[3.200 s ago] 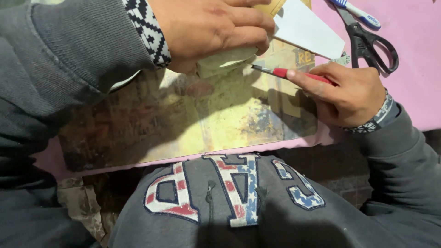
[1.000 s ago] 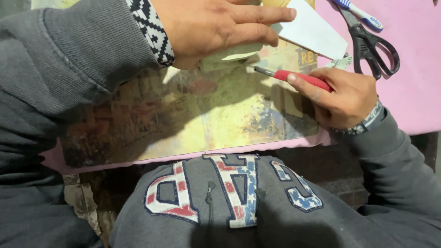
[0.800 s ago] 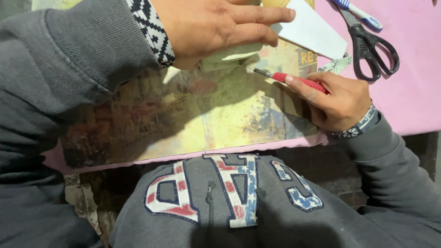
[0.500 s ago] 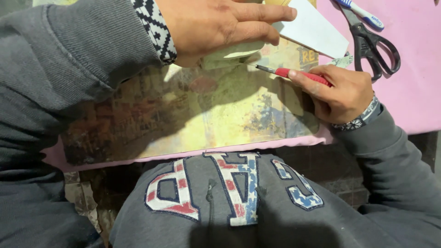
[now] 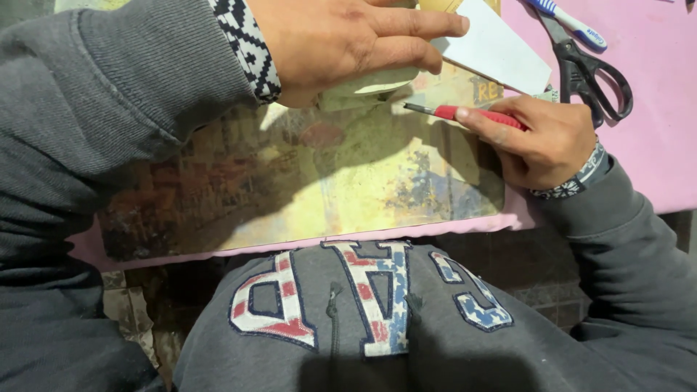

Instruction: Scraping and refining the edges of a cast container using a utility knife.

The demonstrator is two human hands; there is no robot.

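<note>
— Looking at the hands, how do they sit?

— Left hand lies palm down, fingers straight and together, pressing a pale card piece onto the stained board at twelve o'clock. Right hand, at two o'clock, is clamped on a red craft knife, blade pointing towards nine o'clock, just short of the card.

— Anything hard to see?

— Most of the card hides under the palm. Scissors on the pink bench are cut off at the top edge.
</note>
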